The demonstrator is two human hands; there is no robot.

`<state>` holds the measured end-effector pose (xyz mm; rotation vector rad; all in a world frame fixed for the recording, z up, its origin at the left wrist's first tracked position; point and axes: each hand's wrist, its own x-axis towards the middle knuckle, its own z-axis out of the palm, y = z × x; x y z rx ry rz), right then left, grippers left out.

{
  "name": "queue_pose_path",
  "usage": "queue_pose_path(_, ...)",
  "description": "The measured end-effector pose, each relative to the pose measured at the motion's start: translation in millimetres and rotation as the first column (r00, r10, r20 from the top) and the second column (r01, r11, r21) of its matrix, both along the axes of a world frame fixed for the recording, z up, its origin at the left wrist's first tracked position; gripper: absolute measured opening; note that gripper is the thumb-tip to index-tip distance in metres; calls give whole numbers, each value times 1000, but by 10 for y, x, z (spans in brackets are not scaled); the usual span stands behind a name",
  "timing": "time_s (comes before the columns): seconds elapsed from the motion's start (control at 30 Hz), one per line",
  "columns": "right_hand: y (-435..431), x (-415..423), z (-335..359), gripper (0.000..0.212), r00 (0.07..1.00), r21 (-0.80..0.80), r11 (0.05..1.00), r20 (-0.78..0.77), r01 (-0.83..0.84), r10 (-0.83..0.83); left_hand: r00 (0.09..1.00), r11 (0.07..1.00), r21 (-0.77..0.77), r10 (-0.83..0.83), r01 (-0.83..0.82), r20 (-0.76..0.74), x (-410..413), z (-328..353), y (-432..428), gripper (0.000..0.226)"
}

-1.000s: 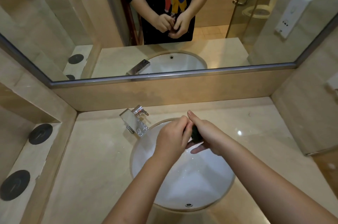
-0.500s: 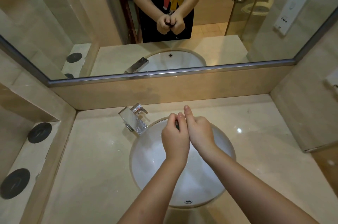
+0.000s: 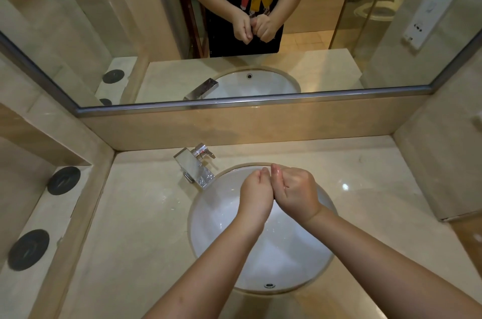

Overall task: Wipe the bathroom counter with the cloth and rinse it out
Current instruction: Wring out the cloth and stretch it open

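Desk: What do the hands show?

Photographer: Bare left hand (image 3: 257,194) and bare right hand (image 3: 297,192) have their fingers curled into fists. They are pressed together side by side above the far half of the white oval ceramic basin (image 3: 208,214). One right fingertip glistens.

Desk: And the cloth?

Photographer: Out of sight. The closed fists hide their insides, so I cannot tell whether either one grips it, and the reflection does not settle it.

Desk: Around them?

Photographer: A blocky chrome tap (image 3: 194,168) with flat, bright faces stands at the basin's far-left rim, its spout slanting over the bowl. A glossy beige stone counter (image 3: 135,227) wraps the basin, with a spot of glare to the right. A small metal-ringed hole (image 3: 269,285) sits in the basin's near wall. Well left of the basin, two flat black round discs (image 3: 64,180) lie on a pale ledge. Behind the basin hangs a metal-edged wall mirror (image 3: 104,31).
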<state>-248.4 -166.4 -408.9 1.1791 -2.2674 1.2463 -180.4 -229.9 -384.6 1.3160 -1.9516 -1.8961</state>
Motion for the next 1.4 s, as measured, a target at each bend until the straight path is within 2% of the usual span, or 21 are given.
queue_pose_path(0.17,12,-22,-2,64,996,-9,998,-63,-65,64,999,981,189,-47,51,-25,58,69,-20,26)
queue_pose_path(0.23,9,-21,5,65,996,-11,997,-29,-79,79,997,981,177,-68,76,-47,71,114,-30,26)
queue_pose_path(0.3,14,5,-22,67,995,9,997,67,-75,74,992,988,114,-89,99,-92,72,145,-47,32)
queue_pose_path(0.33,16,28,-23,67,982,22,996,171,-83,78,990,992,69,-95,103,-108,78,155,-57,32)
queue_pose_path(0.43,16,69,-47,70,851,103,982,519,-159,83,987,980,-158,-133,117,-95,174,84,-126,30)
queue_pose_path(0.5,37,89,-32,72,790,165,961,608,-221,77,982,932,-341,-163,122,-93,267,-30,-192,28)
queue_pose_path(0.63,104,133,105,44,694,147,938,710,-313,120,945,794,-567,-317,218,-81,411,-168,-320,36)
queue_pose_path(0.7,148,86,188,41,601,149,907,789,-393,131,875,726,-569,-484,387,-22,477,-137,-396,31)
queue_pose_path(0.77,203,3,268,41,516,188,841,848,-506,121,758,561,-602,-641,568,118,531,-98,-468,27)
queue_pose_path(0.83,259,-89,334,37,397,207,717,912,-666,105,662,348,-673,-693,653,284,553,-65,-520,30)
queue_pose_path(0.87,279,-137,374,33,328,199,641,941,-741,87,640,271,-693,-684,669,351,555,-49,-542,31)
queue_pose_path(0.93,314,-245,425,25,238,191,475,970,-859,40,616,164,-724,-666,670,420,561,-25,-577,32)
queue_pose_path(0.97,333,-289,441,24,238,208,401,971,-892,24,609,140,-734,-670,665,424,573,-15,-585,32)
queue_pose_path(1.03,346,-325,452,22,276,254,321,961,-913,24,607,160,-737,-692,657,390,616,-14,-592,32)
queue_pose_path(1.1,335,-286,423,15,360,317,344,931,-884,66,631,229,-728,-696,646,342,657,-26,-581,30)
queue_pose_path(1.13,326,-253,401,11,453,389,366,885,-846,107,647,272,-711,-689,648,326,669,-46,-570,28)
queue_pose_path(1.2,313,-185,329,7,667,565,397,721,-723,188,680,387,-639,-668,664,302,680,-120,-527,24)
queue_pose_path(1.23,313,-150,278,8,737,623,417,644,-662,207,700,465,-575,-652,673,291,678,-162,-497,23)
queue_pose_path(1.3,319,-80,192,6,820,684,459,523,-567,234,747,617,-431,-604,658,277,649,-239,-448,29)
queue_pose_path(1.4,340,24,44,18,889,719,525,329,-455,319,823,782,-257,-526,567,215,589,-307,-427,43)
